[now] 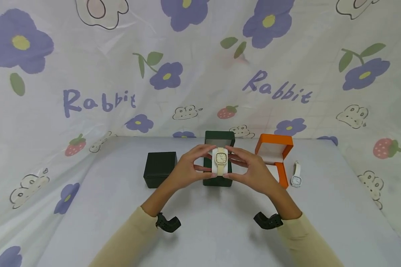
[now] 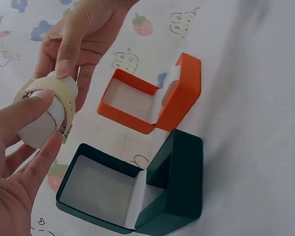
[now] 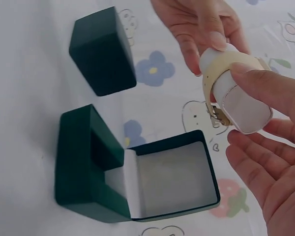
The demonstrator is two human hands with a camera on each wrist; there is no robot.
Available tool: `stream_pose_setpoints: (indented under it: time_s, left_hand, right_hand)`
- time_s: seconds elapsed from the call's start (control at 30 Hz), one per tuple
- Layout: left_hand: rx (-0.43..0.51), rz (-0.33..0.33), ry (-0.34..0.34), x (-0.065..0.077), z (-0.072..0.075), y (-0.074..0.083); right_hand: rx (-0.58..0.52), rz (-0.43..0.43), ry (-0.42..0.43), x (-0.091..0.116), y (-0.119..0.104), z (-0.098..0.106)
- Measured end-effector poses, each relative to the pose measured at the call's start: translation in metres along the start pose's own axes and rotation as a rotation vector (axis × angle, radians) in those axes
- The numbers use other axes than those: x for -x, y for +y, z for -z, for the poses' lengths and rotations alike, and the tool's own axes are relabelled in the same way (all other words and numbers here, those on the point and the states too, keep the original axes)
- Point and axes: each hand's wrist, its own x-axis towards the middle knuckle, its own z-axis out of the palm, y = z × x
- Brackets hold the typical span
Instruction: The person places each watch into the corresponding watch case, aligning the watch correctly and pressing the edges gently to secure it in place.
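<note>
One white rounded cushion (image 3: 248, 105): left hand (image 1: 188, 167) and right hand (image 1: 254, 168) clamped on it, frame centre
Cream-strapped square watch (image 1: 221, 158): around it
Dark-green rectangular box (image 1: 218, 181): open, behind

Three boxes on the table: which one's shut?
The leftmost dark green box: its lid is down. The middle green box and the orange box both have lids raised.

Left, a closed dark box (image 1: 159, 170); right, an open orange box (image 1: 276, 138) beside a white watch (image 1: 296, 180). Flower-printed cloth (image 1: 204, 55) hangs at the far side of the tabletop (image 1: 204, 230).
</note>
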Motion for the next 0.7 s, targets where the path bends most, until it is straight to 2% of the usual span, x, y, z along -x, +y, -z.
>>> stream_pose_setpoints:
  time_s: [0.3, 0.57, 0.7]
  left_hand:
    - [-0.050, 0.004, -0.016, -0.007, 0.000, -0.009]
    - [-0.237, 0.026, -0.009, -0.011, 0.001, -0.019]
    - [-0.333, 0.058, -0.011, -0.013, 0.002, -0.022]
  right_hand:
    - [0.065, 0.017, -0.013, -0.006, 0.012, 0.001]
    - [0.177, -0.027, -0.051, -0.011, 0.024, 0.002]
    - [0.221, -0.060, -0.060, -0.012, 0.028, 0.002]
